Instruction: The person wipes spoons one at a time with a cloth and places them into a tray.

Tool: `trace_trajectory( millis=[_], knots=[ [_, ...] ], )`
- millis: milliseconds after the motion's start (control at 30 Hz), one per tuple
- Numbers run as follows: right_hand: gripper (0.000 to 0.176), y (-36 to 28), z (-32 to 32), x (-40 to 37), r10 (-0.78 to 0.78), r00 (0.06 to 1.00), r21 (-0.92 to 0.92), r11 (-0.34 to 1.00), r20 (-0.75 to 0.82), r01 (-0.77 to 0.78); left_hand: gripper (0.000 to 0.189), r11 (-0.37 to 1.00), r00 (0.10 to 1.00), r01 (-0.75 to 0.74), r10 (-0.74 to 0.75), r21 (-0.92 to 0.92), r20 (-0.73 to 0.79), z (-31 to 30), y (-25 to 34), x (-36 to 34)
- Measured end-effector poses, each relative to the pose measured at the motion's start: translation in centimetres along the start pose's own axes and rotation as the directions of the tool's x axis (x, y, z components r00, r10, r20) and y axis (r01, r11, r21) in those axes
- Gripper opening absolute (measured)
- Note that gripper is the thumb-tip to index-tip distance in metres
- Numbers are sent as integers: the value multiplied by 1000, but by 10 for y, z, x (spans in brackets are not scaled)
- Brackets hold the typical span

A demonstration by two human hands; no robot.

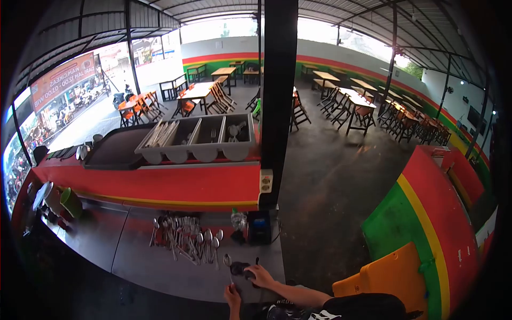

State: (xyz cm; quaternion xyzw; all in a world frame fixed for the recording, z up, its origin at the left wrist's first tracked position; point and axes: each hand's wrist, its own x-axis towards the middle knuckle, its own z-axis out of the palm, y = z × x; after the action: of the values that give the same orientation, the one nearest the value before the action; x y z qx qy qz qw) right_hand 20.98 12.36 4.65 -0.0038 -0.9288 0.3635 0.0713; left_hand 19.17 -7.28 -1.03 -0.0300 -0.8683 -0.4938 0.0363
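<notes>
My left hand (pixel 232 295) is closed around the handle of a metal spoon (pixel 228 260), its bowl pointing up and away from me. Beside it, my right hand (pixel 260 276) has its fingers curled on a dark, crumpled bundle that looks like a cloth (pixel 239 268), close to the spoon. Whether the bundle touches the spoon is hard to make out. Further up the grey counter (pixel 144 256) lies a spread of spoons and forks (pixel 184 234), several spoons with bowls facing away from me.
A clear bottle with a green cap (pixel 238 220) and a dark boxy device (pixel 260 228) stand near a black post (pixel 276 106). On the red ledge sits a grey cutlery tray (pixel 200 140) with compartments. Green container (pixel 70 202) at left; orange chair (pixel 394 277) at right.
</notes>
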Motion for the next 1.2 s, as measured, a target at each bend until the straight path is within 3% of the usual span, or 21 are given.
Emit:
trace_trajectory(
  millis=[100,233,333,400,533,633,733,767,933,1033,1133,1200],
  knots=[
    [44,-6,-13,2,272,959,429,878,-83,-212,33,996,996,71,-68,-51,56,1,18,-13],
    [41,-42,-60,-14,192,980,595,782,55,-186,30,974,986,104,-74,-203,151,-7,87,-23],
    [38,-46,-73,-28,-54,998,436,898,-19,56,26,970,983,24,21,-244,180,13,80,-28],
    [37,-48,-86,-31,-55,997,426,902,-57,74,22,966,984,-38,81,-257,160,25,77,-39],
    [34,-38,-120,-32,-111,969,294,940,-220,175,15,982,961,-43,90,-184,260,27,138,-43],
    [31,-19,-143,-37,-49,938,217,967,-344,130,14,951,923,-6,125,-309,364,36,170,-62],
    [30,7,-166,-39,-3,902,172,981,-431,86,15,979,909,9,77,-203,410,45,203,-84],
    [29,13,-171,-43,19,905,186,980,-426,67,18,952,915,68,60,-298,400,49,215,-95],
    [30,51,-178,-50,31,857,125,991,-515,39,22,908,899,228,-58,-350,434,60,235,-135],
    [28,85,-175,-48,271,834,405,912,-480,-63,21,844,912,318,-146,-433,384,63,228,-167],
    [25,97,-181,-53,402,797,526,841,-451,-127,20,789,930,353,-237,-502,282,65,238,-193],
    [24,85,-190,-57,466,810,712,697,-355,-88,18,767,936,353,-284,-535,210,69,236,-203]
  ],
)
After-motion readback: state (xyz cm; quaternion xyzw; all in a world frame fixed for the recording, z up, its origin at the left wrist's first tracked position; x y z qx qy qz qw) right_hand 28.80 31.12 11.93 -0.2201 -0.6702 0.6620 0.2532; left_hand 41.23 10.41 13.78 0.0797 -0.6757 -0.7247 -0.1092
